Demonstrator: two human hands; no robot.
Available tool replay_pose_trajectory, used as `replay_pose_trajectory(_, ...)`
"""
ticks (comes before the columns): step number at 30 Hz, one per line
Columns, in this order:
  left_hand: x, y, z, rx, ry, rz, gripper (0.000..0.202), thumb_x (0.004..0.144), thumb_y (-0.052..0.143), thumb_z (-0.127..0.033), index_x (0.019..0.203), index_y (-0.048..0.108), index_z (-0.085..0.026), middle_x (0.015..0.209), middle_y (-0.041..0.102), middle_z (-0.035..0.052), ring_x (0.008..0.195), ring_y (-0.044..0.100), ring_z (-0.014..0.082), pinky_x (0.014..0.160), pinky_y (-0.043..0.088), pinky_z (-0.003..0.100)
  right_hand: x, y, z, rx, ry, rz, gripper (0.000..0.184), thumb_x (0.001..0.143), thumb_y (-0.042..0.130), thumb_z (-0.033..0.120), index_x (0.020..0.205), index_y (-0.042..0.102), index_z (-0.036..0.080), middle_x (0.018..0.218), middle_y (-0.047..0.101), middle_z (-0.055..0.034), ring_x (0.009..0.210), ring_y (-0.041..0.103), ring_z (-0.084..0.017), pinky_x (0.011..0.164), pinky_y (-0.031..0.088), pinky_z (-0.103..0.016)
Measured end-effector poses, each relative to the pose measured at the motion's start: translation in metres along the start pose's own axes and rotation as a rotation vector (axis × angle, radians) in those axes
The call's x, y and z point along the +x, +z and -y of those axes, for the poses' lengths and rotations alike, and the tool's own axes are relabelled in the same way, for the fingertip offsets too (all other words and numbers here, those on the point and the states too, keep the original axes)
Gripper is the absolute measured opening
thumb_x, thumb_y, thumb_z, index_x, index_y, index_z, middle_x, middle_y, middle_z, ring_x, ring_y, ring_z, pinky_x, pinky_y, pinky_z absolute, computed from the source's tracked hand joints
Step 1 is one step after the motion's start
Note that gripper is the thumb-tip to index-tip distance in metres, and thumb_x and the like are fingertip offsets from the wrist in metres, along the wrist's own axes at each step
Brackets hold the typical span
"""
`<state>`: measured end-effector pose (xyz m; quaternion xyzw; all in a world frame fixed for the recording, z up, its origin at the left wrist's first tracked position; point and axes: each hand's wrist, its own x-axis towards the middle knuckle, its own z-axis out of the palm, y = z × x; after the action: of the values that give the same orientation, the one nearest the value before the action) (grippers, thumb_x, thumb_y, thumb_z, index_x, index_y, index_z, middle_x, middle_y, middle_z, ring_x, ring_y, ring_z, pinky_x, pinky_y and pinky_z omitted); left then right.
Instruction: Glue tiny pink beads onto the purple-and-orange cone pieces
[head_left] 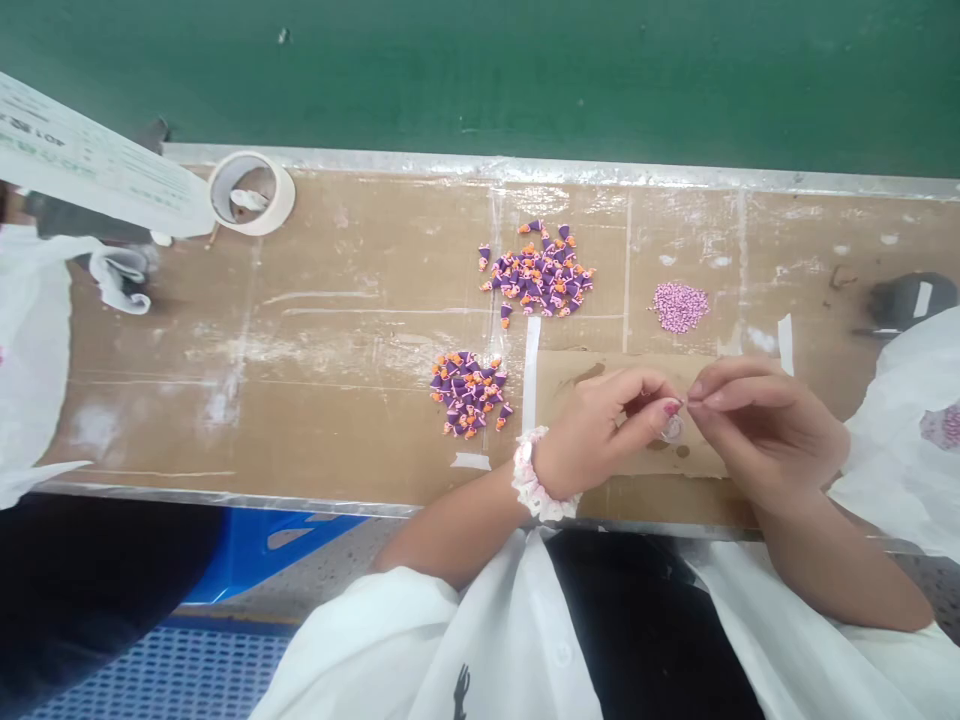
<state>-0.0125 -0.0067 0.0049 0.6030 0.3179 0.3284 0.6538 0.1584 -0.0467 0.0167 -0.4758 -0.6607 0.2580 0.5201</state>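
Note:
My left hand (611,425), with a frilly white band at the wrist, is closed in a pinch. A small clear round piece (673,430) shows just under its thumb and fingertip. Facing it, my right hand (772,425) also pinches, its fingertips nearly touching the left ones; whatever is between them is too small to name. Both hands are above a brown cardboard piece (570,370) near the table's front edge. Beyond the right hand lies a heap of tiny pink beads (681,307). Two piles of small purple and orange figures, a farther pile (541,272) and a nearer pile (469,393), lie to the left.
A roll of white tape (281,195) stands at the back left beside a white printed box (97,165). White plastic bags lie at the left (34,360) and right (892,470) edges. A dark object (900,300) sits at the far right. A blue stool (247,555) is below the table.

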Motion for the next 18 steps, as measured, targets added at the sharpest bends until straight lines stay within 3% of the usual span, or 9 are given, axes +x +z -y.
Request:
replay_pose_trajectory(4, 0.0013, -0.0032, -0.0009, 0.231, 0.122, -0.021, 0.020, 0.094, 0.051, -0.029, 0.081, 0.059, -0.017, 0.072, 0.064, 0.0002, 0.067, 0.055, 0.0091, 0.069, 0.047, 0.021, 0.0012, -0.0012, 0.0005, 0.027, -0.014, 0.060, 0.031, 0.074, 0.068, -0.004, 0.086, 0.059, 0.023, 0.082, 0.065, -0.0014, 0.073, 0.064, -0.015, 0.059, 0.053, -0.027)
replay_pose_trajectory(8, 0.0011, -0.0038, -0.0003, 0.273, 0.142, -0.031, 0.021, 0.095, 0.051, -0.030, 0.082, 0.061, -0.017, 0.074, 0.066, 0.0008, 0.068, 0.057, 0.0093, 0.072, 0.047, 0.022, 0.0010, 0.0000, 0.0007, 0.028, 0.008, 0.063, 0.031, 0.075, 0.067, -0.004, 0.088, 0.058, 0.023, 0.082, 0.064, -0.0016, 0.074, 0.064, -0.015, 0.061, 0.054, -0.028)
replay_pose_trajectory(12, 0.0008, -0.0015, 0.0020, -0.014, -0.033, -0.014, 0.022, 0.091, 0.058, -0.036, 0.084, 0.063, -0.016, 0.071, 0.066, 0.0009, 0.062, 0.058, 0.0083, 0.063, 0.048, 0.021, 0.0009, 0.0001, 0.0012, -0.001, 0.005, 0.050, 0.032, 0.076, 0.067, -0.003, 0.089, 0.058, 0.024, 0.081, 0.065, -0.0020, 0.073, 0.064, -0.017, 0.060, 0.055, -0.030)
replay_pose_trajectory(15, 0.0021, -0.0004, 0.0031, -0.299, -0.176, 0.018, 0.028, 0.086, 0.066, -0.042, 0.084, 0.063, -0.015, 0.065, 0.063, -0.0012, 0.056, 0.057, 0.0065, 0.058, 0.047, 0.019, 0.0017, -0.0025, 0.0005, -0.013, -0.030, 0.096, 0.031, 0.077, 0.065, -0.003, 0.090, 0.057, 0.024, 0.083, 0.065, -0.0023, 0.073, 0.063, -0.016, 0.057, 0.053, -0.028)
replay_pose_trajectory(18, 0.0042, -0.0013, 0.0021, -0.439, -0.280, 0.060, 0.036, 0.078, 0.073, -0.048, 0.079, 0.062, -0.014, 0.058, 0.058, -0.0036, 0.052, 0.054, 0.0054, 0.054, 0.045, 0.018, 0.0034, -0.0044, 0.0006, 0.029, -0.038, 0.161, 0.030, 0.080, 0.062, -0.002, 0.091, 0.056, 0.024, 0.084, 0.064, -0.0027, 0.072, 0.063, -0.015, 0.054, 0.052, -0.027)
